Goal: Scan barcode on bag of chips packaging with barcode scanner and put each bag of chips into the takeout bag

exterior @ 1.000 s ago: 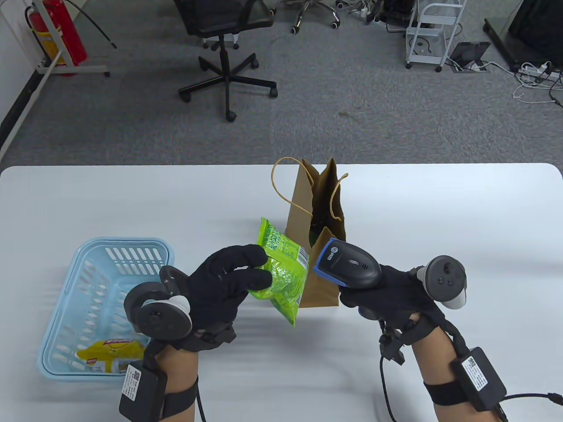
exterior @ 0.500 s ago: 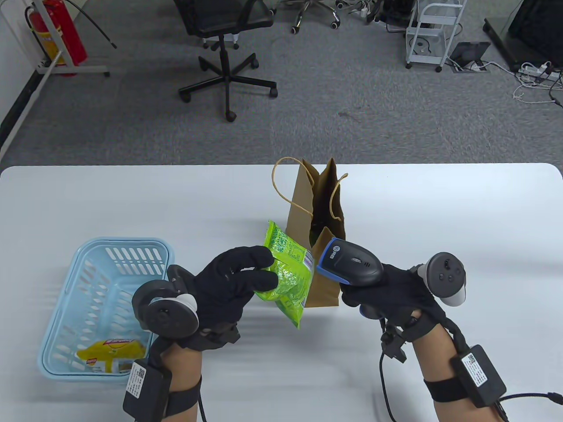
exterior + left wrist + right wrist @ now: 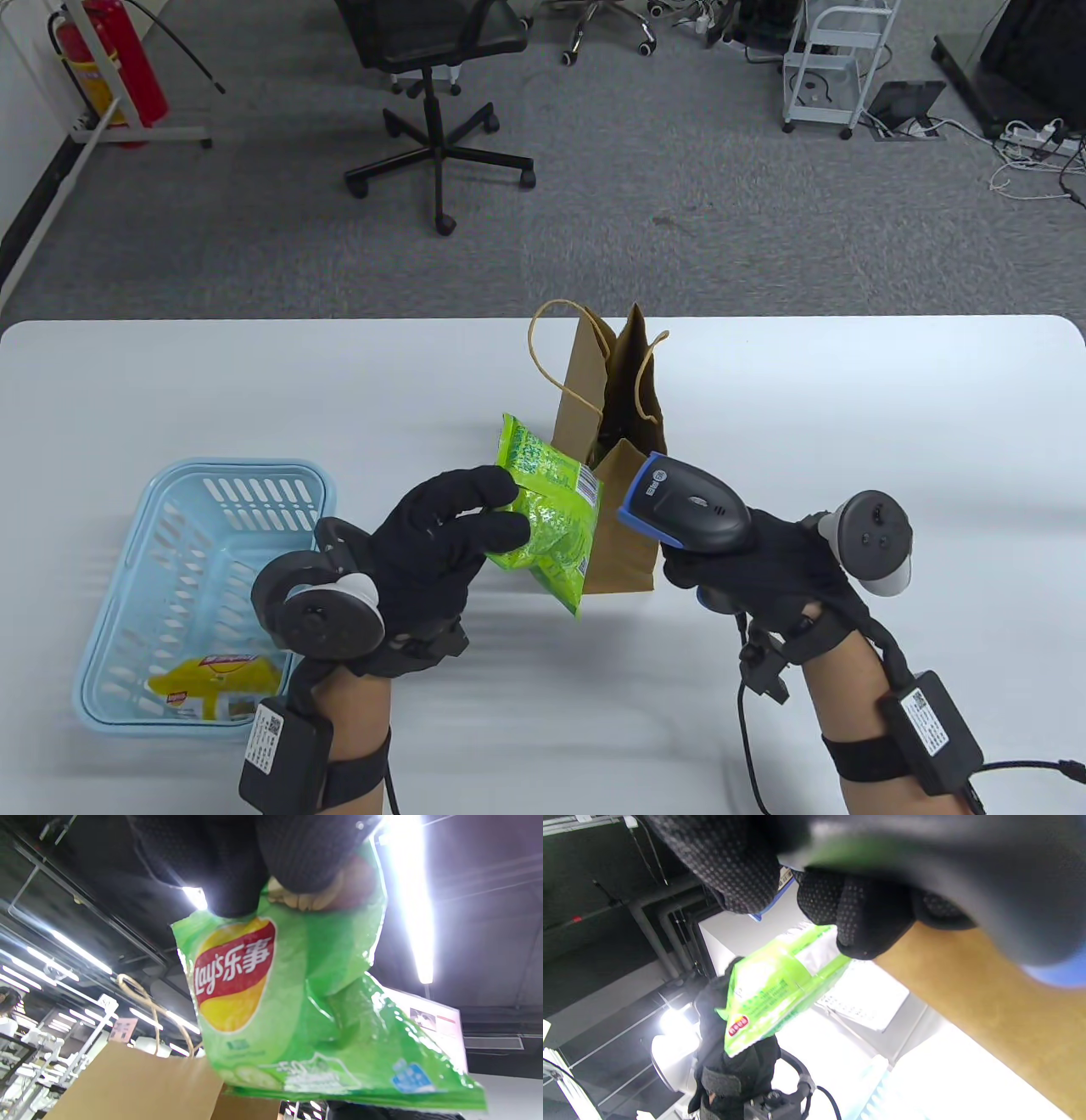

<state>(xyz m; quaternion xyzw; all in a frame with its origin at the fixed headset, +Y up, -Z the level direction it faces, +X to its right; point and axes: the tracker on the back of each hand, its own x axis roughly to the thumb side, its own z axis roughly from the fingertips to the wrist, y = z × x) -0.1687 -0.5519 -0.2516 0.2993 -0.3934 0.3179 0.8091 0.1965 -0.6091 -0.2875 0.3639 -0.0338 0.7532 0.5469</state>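
My left hand (image 3: 450, 543) grips a green bag of chips (image 3: 547, 518) above the table, its printed back and barcode turned up and to the right. The bag's front with the red and yellow logo fills the left wrist view (image 3: 292, 1005). My right hand (image 3: 747, 569) holds the black barcode scanner (image 3: 687, 509) by its handle, its blue-rimmed nose aimed at the green bag from a short gap. The brown paper takeout bag (image 3: 615, 399) stands open just behind both. In the right wrist view the green bag (image 3: 774, 984) hangs beyond my gloved fingers (image 3: 857, 908).
A light blue plastic basket (image 3: 170, 543) sits at the table's left with a yellow bag of chips (image 3: 216, 679) inside. Beyond the table's far edge stand an office chair (image 3: 433, 76), a red fire extinguisher (image 3: 119, 59) and a white cart (image 3: 836, 59).
The scanner has drawn back slightly to the right, widening the gap to the green bag. The bag has shifted a little left and its barcode edge has tipped up toward the scanner.
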